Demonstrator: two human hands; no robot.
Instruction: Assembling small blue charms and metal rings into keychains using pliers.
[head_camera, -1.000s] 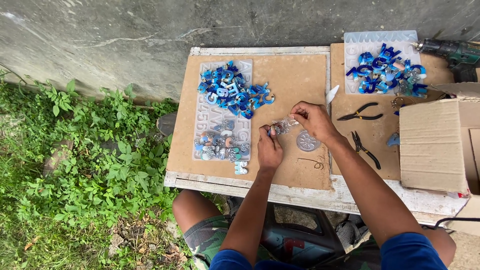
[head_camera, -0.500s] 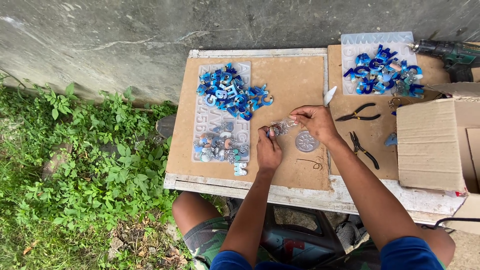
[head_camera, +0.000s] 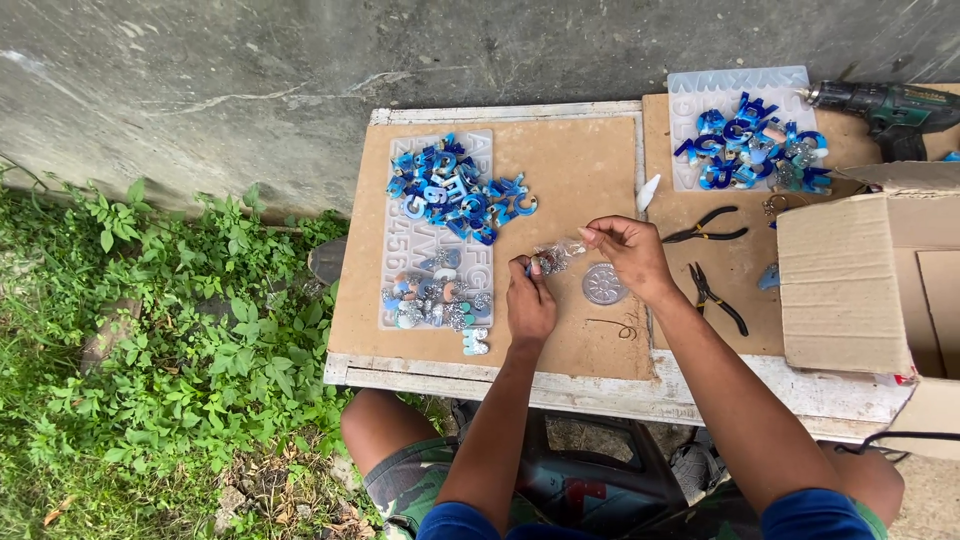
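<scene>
Left hand: centre of frame, fingers pinched on the lower-left end of a small clear plastic packet with dark bits inside.
Right hand: fingertips clamped on the packet's upper-right end.
Packet axis: slants lower left to upper right, spanning both hands equally.
Nearby: round clear patterned disc on the brown board, just below.

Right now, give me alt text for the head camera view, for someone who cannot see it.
A seated person's left hand and right hand hold a small clear plastic packet between them over a brown board table. Piles of blue resin letters lie on clear moulds, with two pliers, a cardboard box and a drill at right.
</scene>
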